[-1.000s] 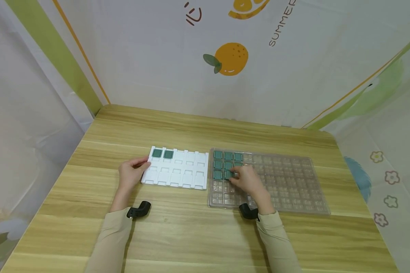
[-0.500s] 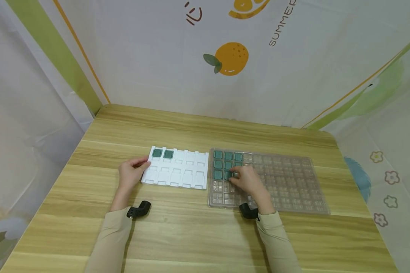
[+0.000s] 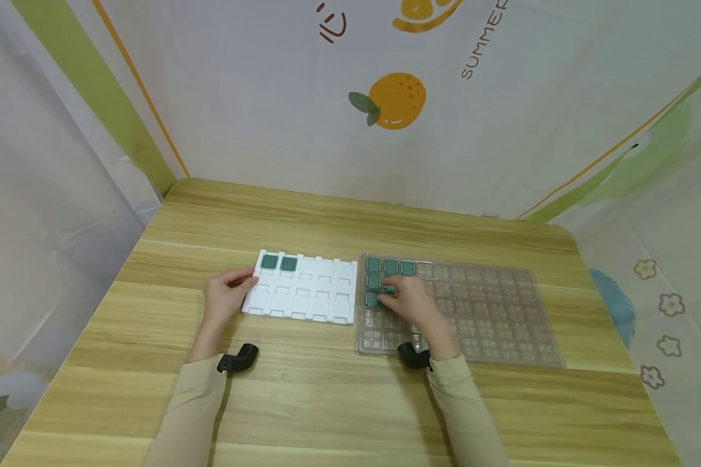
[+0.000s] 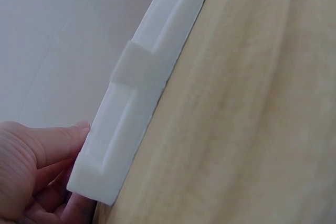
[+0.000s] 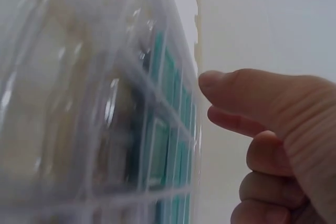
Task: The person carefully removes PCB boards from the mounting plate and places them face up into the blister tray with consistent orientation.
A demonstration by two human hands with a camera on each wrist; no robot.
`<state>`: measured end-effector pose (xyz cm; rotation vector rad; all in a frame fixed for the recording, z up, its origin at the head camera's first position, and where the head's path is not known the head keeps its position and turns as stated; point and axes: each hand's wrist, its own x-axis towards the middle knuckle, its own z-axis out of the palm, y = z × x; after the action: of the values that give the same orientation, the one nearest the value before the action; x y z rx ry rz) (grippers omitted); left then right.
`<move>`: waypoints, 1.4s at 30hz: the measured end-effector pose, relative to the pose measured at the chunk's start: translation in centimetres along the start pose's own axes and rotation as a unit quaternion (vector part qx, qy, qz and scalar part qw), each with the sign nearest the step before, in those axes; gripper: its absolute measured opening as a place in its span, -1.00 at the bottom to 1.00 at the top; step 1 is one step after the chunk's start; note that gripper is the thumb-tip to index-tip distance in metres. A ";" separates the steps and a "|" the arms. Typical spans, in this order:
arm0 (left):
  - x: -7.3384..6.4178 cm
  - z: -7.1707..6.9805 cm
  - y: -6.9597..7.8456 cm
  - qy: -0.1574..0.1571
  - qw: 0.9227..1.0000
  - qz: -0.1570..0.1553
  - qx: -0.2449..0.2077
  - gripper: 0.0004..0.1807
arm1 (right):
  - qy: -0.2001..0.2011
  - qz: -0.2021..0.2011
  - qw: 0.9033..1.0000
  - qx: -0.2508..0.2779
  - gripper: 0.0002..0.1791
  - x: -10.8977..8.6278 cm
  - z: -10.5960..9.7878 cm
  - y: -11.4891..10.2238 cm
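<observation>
My left hand (image 3: pixel 226 295) pinches the left edge of a white plastic tray (image 3: pixel 304 303), thumb on top. The left wrist view shows the thumb at the end of the tray's rim (image 4: pixel 131 66). Two square green chips (image 3: pixel 269 262) sit in the far-left pockets of this tray. My right hand (image 3: pixel 411 299) hovers over the left part of a clear compartment tray (image 3: pixel 491 311), thumb and index finger extended toward each other beside several green chips (image 3: pixel 372 265). In the right wrist view the other fingers (image 5: pixel 268 190) are curled. I cannot tell whether a chip is between the right fingertips.
Both trays lie side by side on a wood-grain table (image 3: pixel 304 402). The clear tray extends to the right with many chipless compartments. Behind the table hangs a white curtain (image 3: pixel 257 97) with fruit prints. Each wrist bears a black camera mount (image 3: pixel 239 358).
My right hand stayed over the chips, then shifted left and slightly away from me within the clear tray's area. My left hand and the white tray stay as they were.
</observation>
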<state>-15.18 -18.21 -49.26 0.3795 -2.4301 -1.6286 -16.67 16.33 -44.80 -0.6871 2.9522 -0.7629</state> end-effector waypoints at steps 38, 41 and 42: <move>0.1 0.0 -0.1 0.003 1.000 0.008 -0.002 -0.77 | -0.029 -0.039 0.999 0.012 -0.66 6.8 3.0 -6.6; 0.2 0.0 -0.1 0.003 1.000 0.010 -0.002 -0.77 | -0.026 -0.048 0.998 0.017 -0.67 7.3 3.3 -7.0; 0.2 0.0 -0.2 0.003 1.000 0.011 -0.003 -0.77 | -0.024 -0.052 0.998 0.013 -0.67 7.4 3.4 -7.1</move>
<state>-15.32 -18.36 -49.38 0.3551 -2.4160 -1.6222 -20.05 6.08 -43.82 -0.8499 2.8788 -0.7774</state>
